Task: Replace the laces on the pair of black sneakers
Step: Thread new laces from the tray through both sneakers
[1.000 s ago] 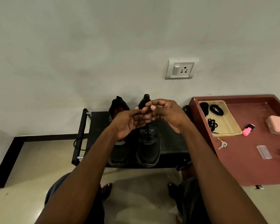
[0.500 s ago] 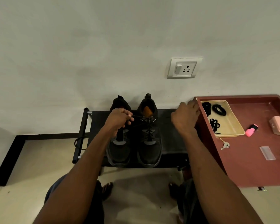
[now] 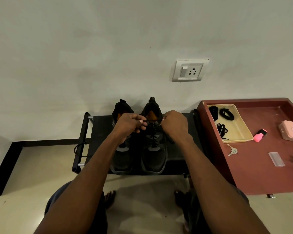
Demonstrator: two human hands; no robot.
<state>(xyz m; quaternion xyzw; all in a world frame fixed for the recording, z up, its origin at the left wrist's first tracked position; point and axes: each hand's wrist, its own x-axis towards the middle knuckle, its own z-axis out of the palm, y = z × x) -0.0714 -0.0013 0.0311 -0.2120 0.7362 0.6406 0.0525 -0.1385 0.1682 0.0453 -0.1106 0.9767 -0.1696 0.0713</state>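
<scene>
Two black sneakers stand side by side on a low black shoe rack point(image 3: 98, 130), toes toward me. The left sneaker point(image 3: 121, 159) is partly hidden by my left forearm. The right sneaker point(image 3: 153, 156) shows its black lace down the front and an orange lining at the heel. My left hand point(image 3: 129, 124) pinches the lace at the top of the right sneaker, fingers curled. My right hand point(image 3: 175, 125) is curled at the other side of that shoe's collar and grips the lace there. Spare black laces point(image 3: 224, 115) lie in a cream tray point(image 3: 243, 132).
A dark red table point(image 3: 254, 166) stands to the right, holding the tray, keys point(image 3: 232, 150), a pink marker point(image 3: 260, 135), a pink box point(image 3: 291, 130) and a small clear packet point(image 3: 276, 159). A wall socket point(image 3: 189, 70) sits above. My bare feet are on the tiled floor below.
Both hands came down from in front of my face to the right sneaker. My right hand swung back from the table edge to the shoe's collar, and my left shifted onto its lace.
</scene>
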